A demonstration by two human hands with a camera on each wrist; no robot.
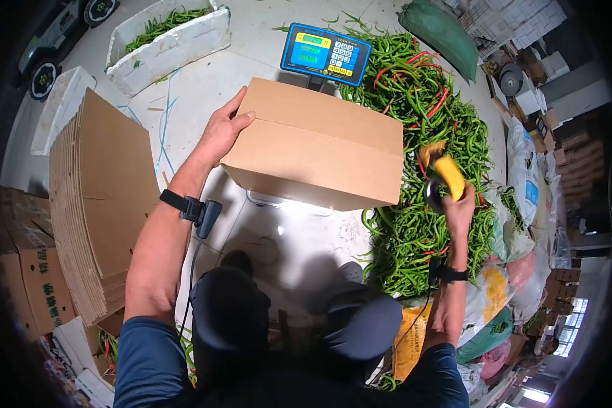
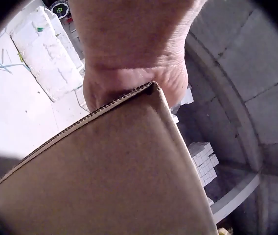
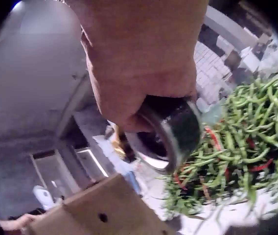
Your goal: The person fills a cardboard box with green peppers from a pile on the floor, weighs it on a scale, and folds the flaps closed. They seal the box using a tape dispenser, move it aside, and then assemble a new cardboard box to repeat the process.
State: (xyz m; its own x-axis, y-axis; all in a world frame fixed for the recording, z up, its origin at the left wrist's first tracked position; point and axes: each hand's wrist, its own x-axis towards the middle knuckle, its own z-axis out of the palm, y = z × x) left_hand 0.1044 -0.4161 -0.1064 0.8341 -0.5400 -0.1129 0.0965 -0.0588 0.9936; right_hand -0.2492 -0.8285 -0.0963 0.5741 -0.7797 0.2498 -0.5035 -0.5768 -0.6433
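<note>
A closed cardboard box [image 1: 319, 136] stands on the platform of a scale, the platform's edge showing below it. My left hand [image 1: 223, 133] holds the box at its left end, with the thumb on the top and the fingers along the far side. In the left wrist view the box's end [image 2: 109, 166] hides the fingers. To the right of the box, over a heap of green and red chili peppers [image 1: 428, 224], my right hand [image 1: 460, 207] grips a yellow tape dispenser [image 1: 449, 175], blurred. The right wrist view shows its tape roll [image 3: 178, 132] below the hand.
Behind the box rises the scale's blue display [image 1: 326, 54]. Flat cardboard boxes [image 1: 109, 197] are stacked at the left, and a white foam box [image 1: 170, 51] with peppers stands at the back left. Filled sacks [image 1: 517, 251] line the right side, and a green sack [image 1: 442, 37] lies behind the heap.
</note>
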